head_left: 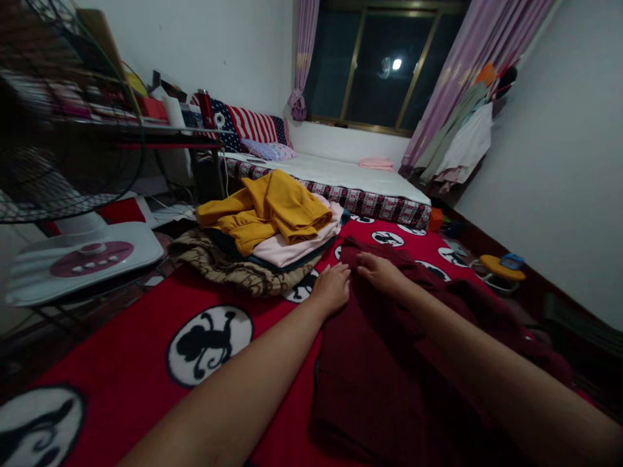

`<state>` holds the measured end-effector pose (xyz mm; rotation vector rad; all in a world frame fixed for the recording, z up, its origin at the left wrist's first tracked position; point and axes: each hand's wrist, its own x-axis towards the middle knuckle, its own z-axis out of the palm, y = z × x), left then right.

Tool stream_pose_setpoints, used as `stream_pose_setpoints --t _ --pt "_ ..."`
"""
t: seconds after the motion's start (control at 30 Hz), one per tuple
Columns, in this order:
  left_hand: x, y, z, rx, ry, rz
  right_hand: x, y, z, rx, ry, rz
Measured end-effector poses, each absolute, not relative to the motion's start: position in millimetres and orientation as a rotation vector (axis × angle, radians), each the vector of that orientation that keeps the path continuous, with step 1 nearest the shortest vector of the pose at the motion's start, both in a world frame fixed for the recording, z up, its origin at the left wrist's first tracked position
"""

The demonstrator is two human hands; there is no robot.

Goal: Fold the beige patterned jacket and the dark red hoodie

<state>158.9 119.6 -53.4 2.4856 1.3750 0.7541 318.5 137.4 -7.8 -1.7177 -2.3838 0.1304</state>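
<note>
A dark maroon garment [370,376] is spread over a red blanket [131,350] with black-and-white round prints. My left hand [333,289] is at the garment's left edge, its fingers curled onto the cloth. Close beside it, my right hand [378,271] has its bent fingers closed on the upper part of the same garment. The garment's right side is bunched in folds under my right forearm. Left of my hands is a pile of clothes, with a mustard-yellow garment [277,211] on top, a pale pink one [282,250] below it and a patterned brown one [243,272] underneath.
An electric fan [87,253] stands at the left, near a cluttered desk [170,133]. Behind the pile is a low bed [331,170] under a window [389,71]. Clothes [470,139] hang at the right wall, above a yellow-topped stool [501,267].
</note>
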Motion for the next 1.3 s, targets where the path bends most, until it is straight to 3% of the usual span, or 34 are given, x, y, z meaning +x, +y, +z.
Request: stream_pose_setpoints --t 0.17,0.4,0.57,0.73,0.87,1.13,1.3 --pt "158.5 120.6 -54.4 2.504 1.372 0.736 326.7 57.3 -37.3 -1.702 -2.449 -0.027" --pt "157.3 113.9 -49.5 2.542 1.230 0.923 336.3 8.9 -15.3 -1.542 -2.376 0.260" --pt "159.1 107.9 -50.4 2.623 0.876 0.832 395.6 -26.0 11.1 -1.606 -2.040 -0.073" --pt "160.9 108.0 -55.1 2.638 0.845 0.766 472.8 -24.2 20.1 -1.893 -1.844 -0.356" --pt "158.6 109.7 -56.3 2.631 0.862 0.789 506.6 -3.7 1.8 -2.036 -1.697 -0.368" --pt "159.2 107.9 -54.0 2.590 0.870 0.837 466.4 4.4 -3.5 -1.809 -1.934 -0.619" --pt "160.5 108.9 -53.2 2.567 0.869 0.852 444.4 6.6 -6.0 -2.046 -1.975 -0.536"
